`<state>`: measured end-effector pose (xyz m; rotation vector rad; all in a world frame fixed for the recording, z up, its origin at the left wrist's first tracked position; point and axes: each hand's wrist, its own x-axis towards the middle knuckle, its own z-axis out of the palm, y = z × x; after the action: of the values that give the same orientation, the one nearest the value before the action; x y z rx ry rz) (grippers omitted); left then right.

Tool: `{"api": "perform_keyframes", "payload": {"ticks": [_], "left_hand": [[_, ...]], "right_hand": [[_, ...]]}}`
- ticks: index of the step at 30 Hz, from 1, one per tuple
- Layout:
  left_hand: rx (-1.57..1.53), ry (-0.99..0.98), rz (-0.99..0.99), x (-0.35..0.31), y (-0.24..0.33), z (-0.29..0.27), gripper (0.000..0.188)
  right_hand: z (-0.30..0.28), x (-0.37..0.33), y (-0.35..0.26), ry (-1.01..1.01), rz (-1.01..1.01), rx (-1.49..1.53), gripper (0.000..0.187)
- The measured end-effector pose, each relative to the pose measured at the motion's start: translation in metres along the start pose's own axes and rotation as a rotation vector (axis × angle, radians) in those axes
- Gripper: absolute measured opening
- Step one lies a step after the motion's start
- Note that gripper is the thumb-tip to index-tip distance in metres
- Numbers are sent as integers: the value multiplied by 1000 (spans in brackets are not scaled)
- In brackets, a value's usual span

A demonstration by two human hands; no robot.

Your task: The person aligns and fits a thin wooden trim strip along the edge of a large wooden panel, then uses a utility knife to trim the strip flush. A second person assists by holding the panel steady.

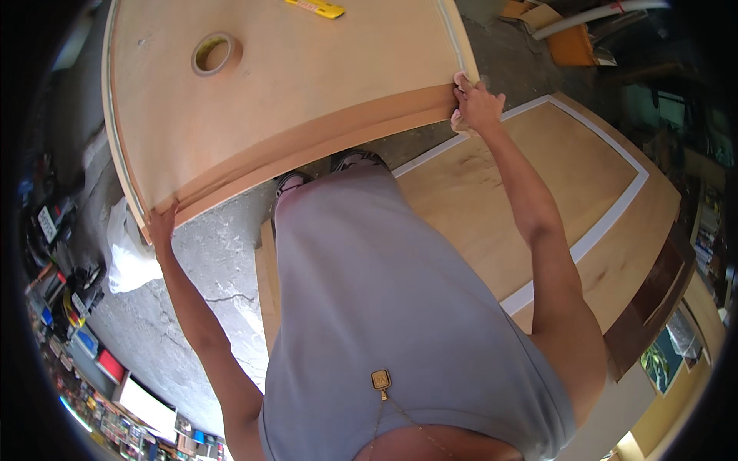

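A wooden panel [315, 81] lies in front of me, with a wide band of brown tape [323, 131] running along its near edge. My left hand [162, 221] is closed around the near left corner, its fingers on the end of the taped edge. At the opposite end of the band, my right hand [481, 107] grips a crumpled pale cloth [459, 121] against the panel's right corner. Part of that cloth is hidden by the fingers. On the panel's surface sit a roll of brown tape [235, 54] and, farther off, a yellow utility knife [317, 8].
To my right, a second wooden panel [615, 238] has a white tape border [569, 104]. A white plastic bag [131, 257] rests on the concrete floor [204, 269] at left. Cluttered goods line the lower left, and cardboard pieces [573, 42] lie at the far right.
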<state>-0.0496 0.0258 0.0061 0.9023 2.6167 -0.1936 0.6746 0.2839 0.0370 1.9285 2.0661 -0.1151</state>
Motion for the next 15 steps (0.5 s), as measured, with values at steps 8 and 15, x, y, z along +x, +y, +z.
{"api": "perform_keyframes", "payload": {"ticks": [8,15], "left_hand": [[55,50,-13,-21,18,-16,103],[142,19,-41,-30,29,-26,99]], "right_hand": [[-16,-33,-18,-33,-150,203,36],[-41,-48,-130,-129,-555,363,27]]}}
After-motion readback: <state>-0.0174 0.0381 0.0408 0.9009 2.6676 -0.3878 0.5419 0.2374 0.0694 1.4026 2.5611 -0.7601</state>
